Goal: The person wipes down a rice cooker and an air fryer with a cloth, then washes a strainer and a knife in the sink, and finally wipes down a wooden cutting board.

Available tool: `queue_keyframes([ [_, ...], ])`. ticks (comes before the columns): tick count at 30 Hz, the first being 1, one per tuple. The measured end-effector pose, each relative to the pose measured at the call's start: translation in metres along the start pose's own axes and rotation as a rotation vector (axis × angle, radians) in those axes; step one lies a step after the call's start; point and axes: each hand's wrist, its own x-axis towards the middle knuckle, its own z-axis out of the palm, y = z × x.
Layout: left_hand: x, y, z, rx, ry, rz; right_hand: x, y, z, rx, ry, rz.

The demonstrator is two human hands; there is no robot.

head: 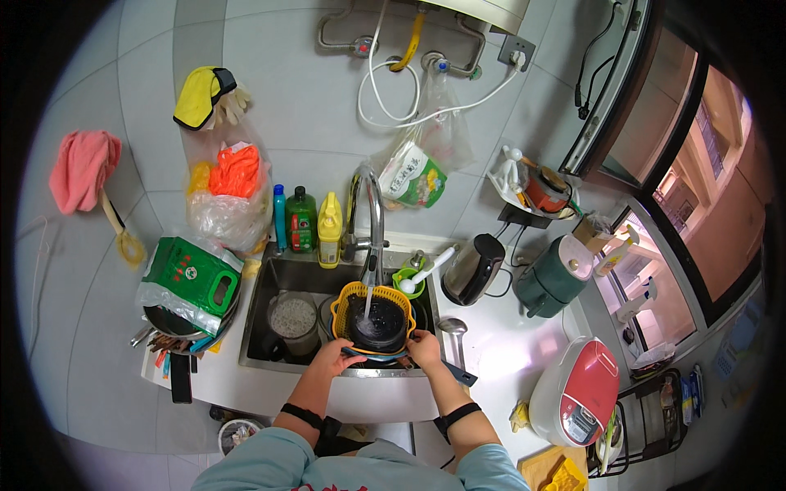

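Note:
Both hands grip the near rim of a yellow perforated plastic basket (339, 307), which is nested on a bluish basin rim over the sink (295, 363). My left hand (332, 358) is at its near left side, thumb on the rim and fingers beneath. At the near right, my right hand (425, 350) holds the edge. Inside the basket lies a dark, round, wet object (379, 325); its exact kind is unclear. Water runs onto it from the chrome faucet (373, 236). To the left, a large clear container (295, 322) with pale, foamy-looking contents stands in the sink.
Dish-soap bottles (301, 220) line the back of the sink. On the right are a ladle (454, 328), an electric kettle (473, 270), a green appliance (554, 276) and a rice cooker (574, 393). A green bag (191, 276) rests on a pan at left.

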Motion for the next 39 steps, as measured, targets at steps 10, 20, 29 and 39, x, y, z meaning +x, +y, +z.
queue_keyframes([
  [10,-0.003,0.002,0.007,0.024,0.066,-0.009,-0.012,-0.012,-0.011,0.129,-0.08,0.128],
  [20,0.005,-0.001,0.011,0.07,0.057,-0.057,-0.007,0.012,-0.008,0.036,-0.004,0.047],
  [29,-0.002,-0.001,0.032,0.102,0.01,-0.036,0.006,0.039,-0.006,0.059,0.04,-0.006],
  [39,0.004,-0.002,0.021,0.096,0.009,-0.065,0.006,0.034,-0.005,0.059,0.031,-0.035],
])
